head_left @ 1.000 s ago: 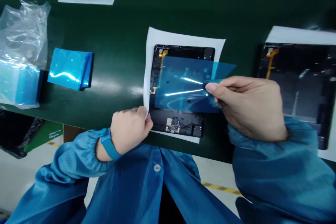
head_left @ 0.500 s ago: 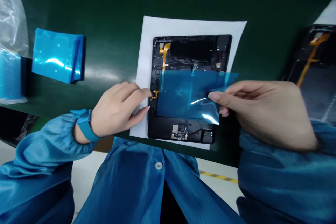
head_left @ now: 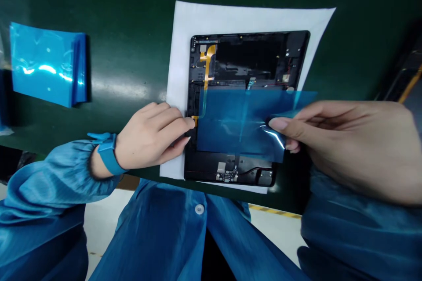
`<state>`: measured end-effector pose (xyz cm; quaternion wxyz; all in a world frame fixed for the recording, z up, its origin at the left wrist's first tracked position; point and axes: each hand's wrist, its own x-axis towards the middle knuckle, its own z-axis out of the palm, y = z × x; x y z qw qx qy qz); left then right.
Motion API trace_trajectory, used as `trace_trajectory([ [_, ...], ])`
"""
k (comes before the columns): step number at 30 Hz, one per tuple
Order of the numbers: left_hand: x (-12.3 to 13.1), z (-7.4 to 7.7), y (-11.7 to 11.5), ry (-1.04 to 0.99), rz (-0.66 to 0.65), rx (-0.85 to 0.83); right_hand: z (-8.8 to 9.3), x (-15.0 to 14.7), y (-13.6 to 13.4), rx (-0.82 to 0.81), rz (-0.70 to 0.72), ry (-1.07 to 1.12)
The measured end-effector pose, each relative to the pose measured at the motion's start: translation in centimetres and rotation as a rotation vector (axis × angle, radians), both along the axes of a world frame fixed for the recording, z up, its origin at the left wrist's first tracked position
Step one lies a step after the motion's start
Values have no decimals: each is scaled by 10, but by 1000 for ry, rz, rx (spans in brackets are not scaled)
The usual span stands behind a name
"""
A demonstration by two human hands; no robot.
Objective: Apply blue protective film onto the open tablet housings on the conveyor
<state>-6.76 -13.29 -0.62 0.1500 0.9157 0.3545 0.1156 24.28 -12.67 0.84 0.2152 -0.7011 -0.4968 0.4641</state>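
On a white sheet [head_left: 184, 17] lies an opened black tablet [head_left: 198, 158], its inside facing up with an orange ribbon cable [head_left: 207, 68] and small circuit boards showing. A see-through blue film [head_left: 231, 118] covers the middle of the tablet. My right hand [head_left: 349, 145] pinches the film's right part between thumb and fingers, and that side looks slightly lifted. My left hand [head_left: 154, 136] rests at the tablet's left edge, index fingertip touching it near the film's left edge. The left thumb stands apart from the index finger, with nothing between them.
A stack of blue films [head_left: 44, 66] lies on the dark green table [head_left: 132, 30] at left. Part of another black device with an orange cable [head_left: 410, 83] shows at the far right. The table's near edge runs just below the tablet.
My view has shifted, so the tablet looks larger and the film stack sits further left. My left index fingertip reaches slightly further onto the tablet's edge. The right hand keeps its pinch.
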Motion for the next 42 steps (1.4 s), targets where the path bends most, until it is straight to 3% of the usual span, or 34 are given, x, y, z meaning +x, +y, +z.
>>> trace_trajectory([
  [20, 2, -1, -1, -17, -13, 31, -3, 4, -3, 61, 27, -71],
  [42, 1, 0, 1, -51, -41, 75, 3, 0, -1, 13, 21, -37],
])
